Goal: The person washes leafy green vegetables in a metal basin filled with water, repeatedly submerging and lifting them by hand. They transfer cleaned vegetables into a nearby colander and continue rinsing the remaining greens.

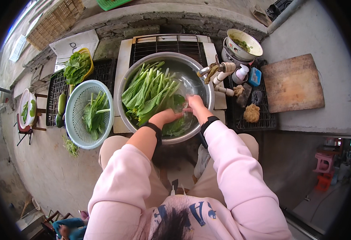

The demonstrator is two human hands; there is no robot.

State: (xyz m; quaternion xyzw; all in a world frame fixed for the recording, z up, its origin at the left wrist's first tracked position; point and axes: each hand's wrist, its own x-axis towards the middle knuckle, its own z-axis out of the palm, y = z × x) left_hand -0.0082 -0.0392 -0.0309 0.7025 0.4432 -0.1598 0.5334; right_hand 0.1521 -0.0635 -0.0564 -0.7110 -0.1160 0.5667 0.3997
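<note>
Before me stands a wide stainless steel basin (166,56) with water in it. A heap of leafy greens (150,87) with pale stems fills its left side. My left hand (170,115) is low in the basin beside loose wet leaves (175,127), its fingers stretched toward the right. Close to it, my right hand (194,103) points down into the water, and the fingers of both hands come together. Blur and water hide whether either hand grips a leaf. A metal tap (207,70) reaches over the basin's right rim.
Left of the basin is a light blue colander (73,132) with some greens. Beyond it are a zucchini (62,103) and a yellow basket (89,72) of leaves. At right, a black crate (238,124) holds scrubbers and a soap dispenser; a wooden board (294,84) lies beside it.
</note>
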